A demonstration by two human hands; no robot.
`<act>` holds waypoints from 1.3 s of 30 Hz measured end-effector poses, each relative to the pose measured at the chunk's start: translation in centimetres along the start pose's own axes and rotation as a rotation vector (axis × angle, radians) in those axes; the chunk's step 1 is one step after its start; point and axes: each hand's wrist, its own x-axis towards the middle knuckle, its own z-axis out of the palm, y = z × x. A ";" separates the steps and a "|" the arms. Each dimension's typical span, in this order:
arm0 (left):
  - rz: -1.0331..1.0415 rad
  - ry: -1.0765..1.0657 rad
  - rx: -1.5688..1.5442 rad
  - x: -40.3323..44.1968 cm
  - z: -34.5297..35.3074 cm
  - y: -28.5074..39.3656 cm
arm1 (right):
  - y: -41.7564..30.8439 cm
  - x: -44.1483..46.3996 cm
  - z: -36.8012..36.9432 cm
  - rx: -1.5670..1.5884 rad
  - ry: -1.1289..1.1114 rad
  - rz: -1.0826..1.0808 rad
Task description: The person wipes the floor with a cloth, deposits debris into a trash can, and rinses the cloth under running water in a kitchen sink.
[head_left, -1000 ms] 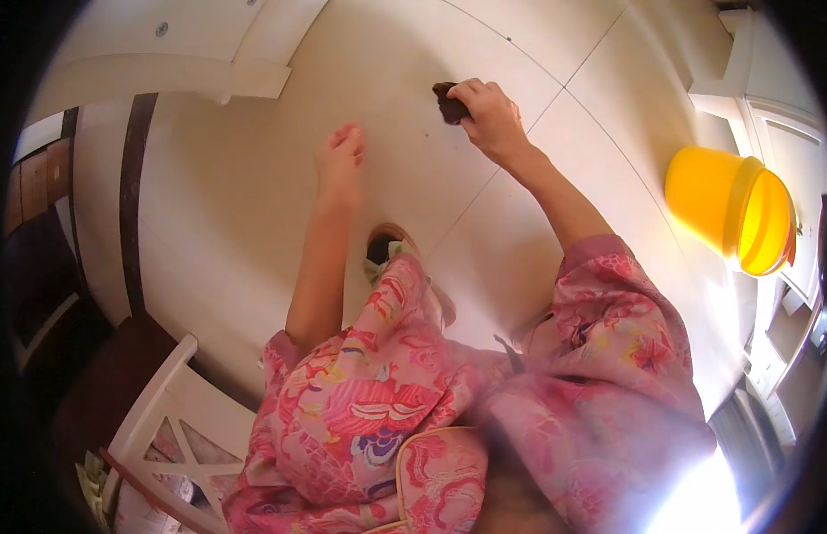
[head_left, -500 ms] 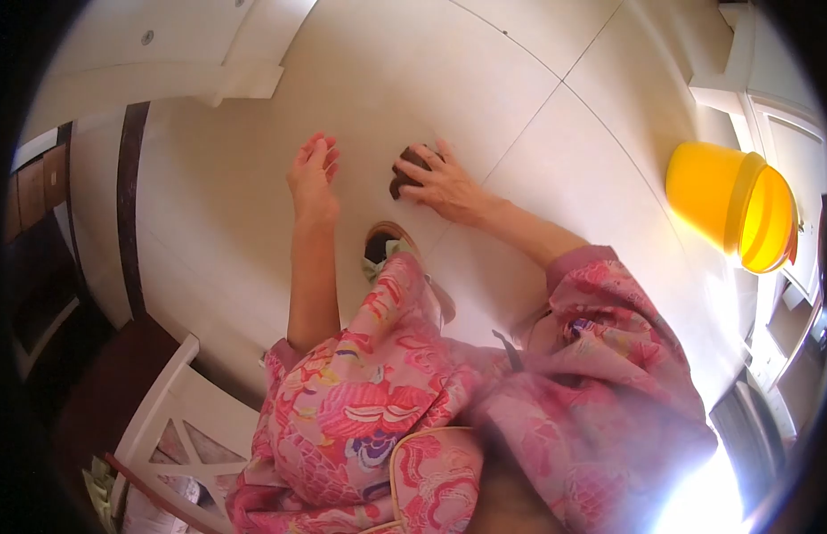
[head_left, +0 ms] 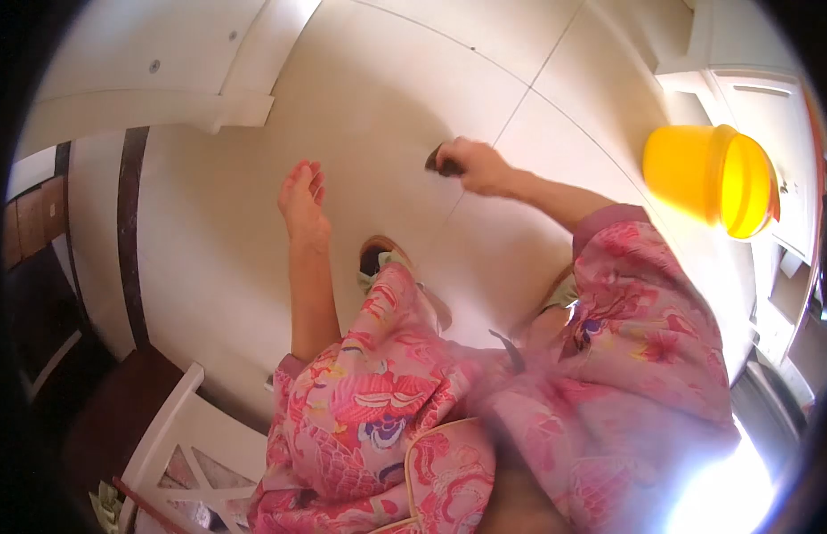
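My right hand (head_left: 481,166) is wrapped round a dark brown cloth-like object (head_left: 443,161) at the surface of the pale tiled floor (head_left: 360,116). Part of that object is hidden under my fingers. To its left, my left hand (head_left: 303,198) holds nothing; its fingers are loosely curled and a little apart above the floor. Below and between the hands, a foot in a sandal (head_left: 375,258) rests on the tiles.
A yellow bucket (head_left: 709,178) lies on its side or leans at the right, by white cabinets (head_left: 770,133). White furniture (head_left: 155,98) stands at the upper left. A white chair (head_left: 178,436) is at the lower left.
My right hand first swept the dark object leftward and nearer, then moved it back to the right. My left hand shifted left and down. The view has also tilted slightly.
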 end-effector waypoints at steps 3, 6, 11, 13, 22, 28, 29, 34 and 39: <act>0.046 -0.079 0.008 0.3 2.0 0.4 | -2.2 -1.9 -8.8 0.701 -0.102 0.570; 0.195 -0.212 0.166 -0.1 5.0 3.4 | -4.9 -5.8 -15.2 0.756 -0.018 0.638; 0.284 -0.431 0.232 -2.6 11.8 8.6 | -10.4 -17.4 -25.4 0.731 0.356 0.629; 0.340 -0.513 0.262 -5.1 15.0 10.7 | -12.3 -22.1 -28.3 0.553 0.599 0.626; 0.713 -1.116 0.759 -17.2 30.3 11.5 | -7.4 -31.1 -29.1 -0.548 0.998 0.584; 0.803 -1.427 0.991 -27.9 42.2 4.8 | -2.5 -28.6 -27.4 -1.011 0.919 0.840; 0.715 -1.433 0.919 -28.9 44.1 2.9 | -1.6 -28.6 -27.7 -1.128 1.031 0.779; 0.169 -1.430 0.694 -34.0 49.8 -2.1 | -0.6 -29.5 -28.3 -0.670 1.291 0.848; 0.485 -1.272 0.629 -32.0 54.2 -8.6 | 0.0 -29.6 -28.5 -0.447 1.432 0.717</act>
